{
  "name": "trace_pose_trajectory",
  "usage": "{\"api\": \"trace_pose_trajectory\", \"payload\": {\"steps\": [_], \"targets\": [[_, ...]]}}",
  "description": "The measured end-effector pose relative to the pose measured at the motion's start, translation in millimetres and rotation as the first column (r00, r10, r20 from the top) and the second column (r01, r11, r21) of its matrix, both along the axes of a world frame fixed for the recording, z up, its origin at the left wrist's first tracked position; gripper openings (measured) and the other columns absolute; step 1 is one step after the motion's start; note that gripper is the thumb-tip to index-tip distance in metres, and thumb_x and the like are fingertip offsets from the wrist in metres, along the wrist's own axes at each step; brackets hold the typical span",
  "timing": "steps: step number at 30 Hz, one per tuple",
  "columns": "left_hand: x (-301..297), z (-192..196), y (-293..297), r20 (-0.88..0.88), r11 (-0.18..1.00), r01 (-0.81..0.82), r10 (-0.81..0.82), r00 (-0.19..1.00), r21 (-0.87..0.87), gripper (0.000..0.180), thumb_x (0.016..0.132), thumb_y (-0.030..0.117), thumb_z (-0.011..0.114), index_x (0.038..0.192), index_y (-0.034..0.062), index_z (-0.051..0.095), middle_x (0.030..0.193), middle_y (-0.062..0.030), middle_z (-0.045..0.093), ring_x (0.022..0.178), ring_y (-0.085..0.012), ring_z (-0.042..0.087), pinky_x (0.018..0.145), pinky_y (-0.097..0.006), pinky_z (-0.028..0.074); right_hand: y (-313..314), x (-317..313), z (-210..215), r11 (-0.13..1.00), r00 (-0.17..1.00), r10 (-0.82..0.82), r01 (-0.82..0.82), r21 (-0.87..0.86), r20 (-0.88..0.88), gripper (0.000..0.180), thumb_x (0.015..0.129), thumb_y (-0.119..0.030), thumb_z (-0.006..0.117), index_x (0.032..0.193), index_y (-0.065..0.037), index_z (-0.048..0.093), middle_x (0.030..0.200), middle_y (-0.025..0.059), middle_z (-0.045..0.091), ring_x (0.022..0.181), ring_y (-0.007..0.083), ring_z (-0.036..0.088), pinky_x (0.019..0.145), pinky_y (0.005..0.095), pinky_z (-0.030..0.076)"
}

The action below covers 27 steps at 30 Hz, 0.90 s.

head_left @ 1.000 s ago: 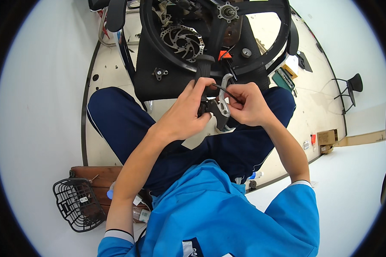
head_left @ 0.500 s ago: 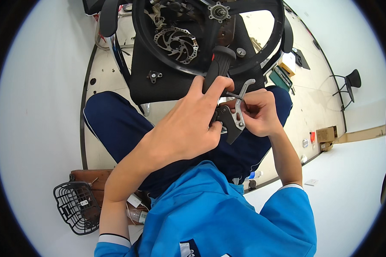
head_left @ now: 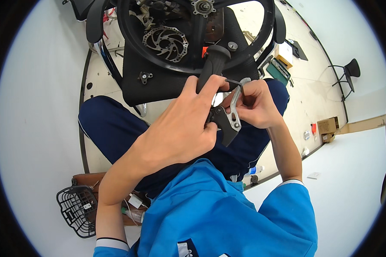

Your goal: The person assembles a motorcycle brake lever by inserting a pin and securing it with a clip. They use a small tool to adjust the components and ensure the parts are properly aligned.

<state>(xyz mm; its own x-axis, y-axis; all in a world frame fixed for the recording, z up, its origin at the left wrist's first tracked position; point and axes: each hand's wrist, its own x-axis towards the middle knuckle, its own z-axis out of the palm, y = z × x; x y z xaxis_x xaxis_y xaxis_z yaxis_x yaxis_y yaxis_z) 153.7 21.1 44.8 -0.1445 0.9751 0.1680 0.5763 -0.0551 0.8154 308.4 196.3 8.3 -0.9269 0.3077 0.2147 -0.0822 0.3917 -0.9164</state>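
Observation:
My left hand is wrapped round a black rubber handlebar grip, whose flared end points away from me. A brake lever with a silver blade and a black bracket sits beside the grip, above my lap. My right hand is closed at the lever's right side, thumb and fingers pinched together. Out of it comes a thin dark bent rod that looks like a hex key, crossing the lever's tip. Its lower end is hidden by the fingers.
Ahead, a black chair seat bears a spoked black wheel, a brake disc, a small black metal part and a round silver piece. A green tool case lies on the floor at right; a black basket at lower left.
The view has shifted slightly, so the chair and wheel sit further left and higher. The dark rod has turned a little against the lever; both hands keep their holds.

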Motion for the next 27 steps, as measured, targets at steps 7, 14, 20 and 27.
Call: {"api": "trace_pose_trajectory", "payload": {"steps": [7,14,20,27], "targets": [[1.2,0.0,-0.5,-0.051,1.0,-0.024,0.023,0.998,-0.02,0.059,0.073,-0.002,0.054,0.13,0.0055,0.044,0.104,-0.0204,0.051,0.084,-0.0345,0.057,0.075,-0.041,0.047,-3.8,0.6,1.3,0.999,1.0,0.0,0.001,-0.043,0.025,0.012,0.077,-0.003,0.078,0.085,0.002,0.073,0.061,-0.0066,0.05,0.055,-0.0006,0.04,0.05,0.0187,0.03],[-33.3,-32.2,8.5,0.783,0.975,0.222,-0.126,0.61,-0.016,0.073,0.064,0.0,0.066,0.132,0.0081,0.041,0.101,-0.0074,0.054,0.069,-0.0122,0.057,0.06,-0.024,0.047,-22.6,-5.3,23.4,0.96,0.998,0.02,-0.003,-0.278,0.058,0.017,0.083,-0.008,0.079,0.095,0.003,0.075,0.068,-0.0031,0.06,0.057,-0.0011,0.044,0.05,0.0176,0.032],[-35.3,-78.4,11.4,0.944,0.928,0.17,-0.322,-0.078,0.331,0.075,0.066,0.007,0.066,0.135,0.0097,0.036,0.101,-0.0195,0.045,0.074,-0.0246,0.055,0.044,-0.028,0.047,-34.0,-4.9,8.5,0.828,0.985,-0.078,-0.02,-0.56,-0.151,0.039,0.103,-0.027,0.044,0.11,0.007,0.065,0.064,-0.0037,0.043,0.053,0.0028,0.034,0.049,0.0212,0.028],[-34.2,-82.7,4.1,0.859,0.878,0.186,-0.354,-0.369,0.441,0.079,0.064,0.013,0.061,0.138,0.0078,0.034,0.102,-0.0241,0.047,0.073,-0.0302,0.056,0.04,-0.033,0.048,-50.2,-12.0,15.3,0.98,0.999,0.014,-0.007,0.201,-0.032,0.025,0.101,-0.021,0.049,0.094,-0.002,0.065,0.073,0.0052,0.063,0.06,0.0143,0.056,0.057,0.0268,0.042]]}}
